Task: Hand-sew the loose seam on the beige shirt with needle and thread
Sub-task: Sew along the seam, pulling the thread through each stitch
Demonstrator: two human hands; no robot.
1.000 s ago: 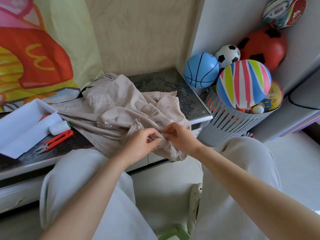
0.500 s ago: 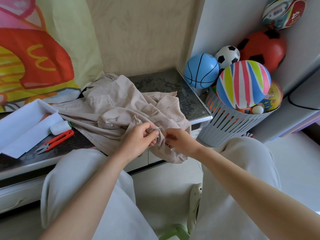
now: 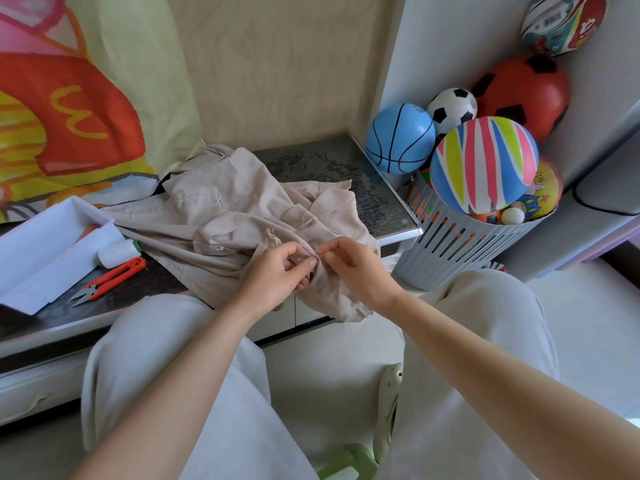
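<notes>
The beige shirt (image 3: 221,216) lies crumpled on the dark tabletop (image 3: 322,161), its near part hanging over the front edge. My left hand (image 3: 277,275) pinches a fold of the shirt's seam at that edge. My right hand (image 3: 353,268) pinches the needle (image 3: 313,251) right beside the left fingertips, with the needle lying across the held fold. A thin thread hangs down below the right wrist. A white thread spool (image 3: 116,252) lies on the table to the left.
Orange thread snips (image 3: 110,280) and an open white box (image 3: 45,247) sit on the table's left. A grey slatted basket (image 3: 460,247) full of balls stands at the right, next to the table. My knees in light trousers are under the hands.
The right hand dropped slightly and then came back up to the fold held by the left hand. The left hand and the fold rose a little.
</notes>
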